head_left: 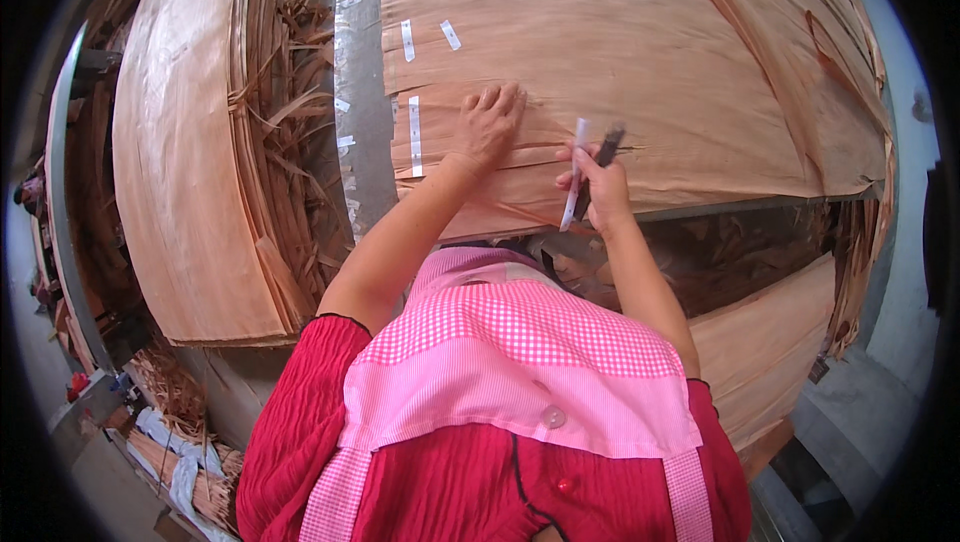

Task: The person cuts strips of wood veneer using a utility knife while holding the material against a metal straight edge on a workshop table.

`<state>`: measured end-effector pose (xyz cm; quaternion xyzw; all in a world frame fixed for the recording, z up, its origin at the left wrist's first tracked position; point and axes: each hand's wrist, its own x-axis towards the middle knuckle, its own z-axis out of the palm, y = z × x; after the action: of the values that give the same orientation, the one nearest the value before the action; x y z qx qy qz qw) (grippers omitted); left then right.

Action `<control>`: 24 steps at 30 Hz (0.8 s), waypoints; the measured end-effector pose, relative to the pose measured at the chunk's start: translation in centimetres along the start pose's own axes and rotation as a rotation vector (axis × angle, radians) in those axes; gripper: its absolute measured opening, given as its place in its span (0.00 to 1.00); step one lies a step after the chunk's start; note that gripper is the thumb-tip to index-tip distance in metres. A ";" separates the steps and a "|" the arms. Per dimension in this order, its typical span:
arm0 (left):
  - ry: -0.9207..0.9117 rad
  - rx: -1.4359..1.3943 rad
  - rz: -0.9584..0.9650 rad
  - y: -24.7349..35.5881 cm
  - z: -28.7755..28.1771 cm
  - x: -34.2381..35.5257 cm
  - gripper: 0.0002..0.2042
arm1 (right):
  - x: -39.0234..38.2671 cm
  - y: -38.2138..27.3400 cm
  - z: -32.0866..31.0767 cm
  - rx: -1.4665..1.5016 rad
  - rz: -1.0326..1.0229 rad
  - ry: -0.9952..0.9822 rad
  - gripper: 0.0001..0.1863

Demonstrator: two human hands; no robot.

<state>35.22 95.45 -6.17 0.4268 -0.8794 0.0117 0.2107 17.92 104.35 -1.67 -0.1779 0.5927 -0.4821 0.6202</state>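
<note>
A large thin sheet of wood veneer (pixel 600 52) lies in front of me, wavy and split along its near edge. My left hand (pixel 490 127) rests on it with the fingers stretched out, pressing near a split. To its right my right hand (pixel 598 182) is closed round a slim dark tool (pixel 608 147), blurred, perhaps a knife. The same hand pinches a strip of white tape (pixel 574 177), held over the veneer's near edge. White tape pieces (pixel 416 137) are stuck on the sheet's left part.
A grey metal strip (pixel 362 72) runs along the sheet's left side with tape scraps on it. Further left stands a tall stack of veneer (pixel 180 162) with ragged edges. Loose veneer strips (pixel 760 42) lie across the right side. More veneer (pixel 770 352) sits below the table edge.
</note>
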 end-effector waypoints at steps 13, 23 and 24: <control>0.044 -0.039 0.088 -0.5 0.4 -0.1 0.15 | 6.5 -0.3 4.8 -0.325 0.098 0.047 0.11; 0.163 -1.107 -0.262 -4.1 1.3 -0.8 0.14 | -2.6 -0.3 0.6 -0.324 0.187 -0.342 0.11; 0.019 -1.321 -0.403 -4.9 0.7 -0.6 0.15 | -3.7 0.6 1.0 -0.278 0.180 -0.319 0.11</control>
<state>39.02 92.66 -7.82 0.3640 -0.6037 -0.5623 0.4324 19.67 107.27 0.18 -0.2821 0.5614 -0.3045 0.7159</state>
